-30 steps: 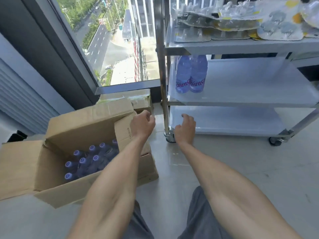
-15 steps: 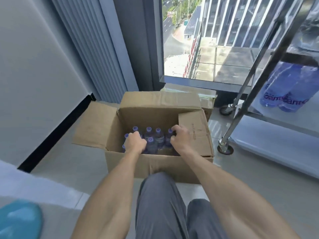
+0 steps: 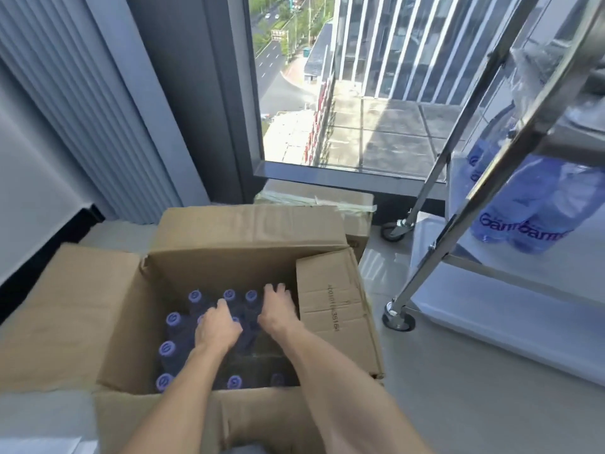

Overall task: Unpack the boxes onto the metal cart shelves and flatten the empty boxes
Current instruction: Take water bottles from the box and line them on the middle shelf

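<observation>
1. an open cardboard box [image 3: 229,244] stands on the pale floor just in front of the person, all four flaps folded outward; the right flap carries a printed number running sideways.
2. inside it stand bottles [image 3: 173,319] with purple caps, upright and packed close, dark in the shade of the box walls; several caps show along the left and near sides and at the far middle.
3. the left hand [image 3: 217,329] is down among the bottle tops in the middle of the box, fingers curled over them; whether it actually grips a bottle cannot be told.
4. the right hand [image 3: 278,309] is beside it toward the right wall of the box, fingers bent downward over the bottles; its grip cannot be told either.
5. a second cardboard box [image 3: 314,198], taped, sits behind the open one against the base of the window [image 3: 327,93].
6. the metal cart [image 3: 458,204] stands to the right of the box on castors; two blue-tinted bottles with a printed label [image 3: 523,221] stand on its middle shelf, seen through the uprights.
</observation>
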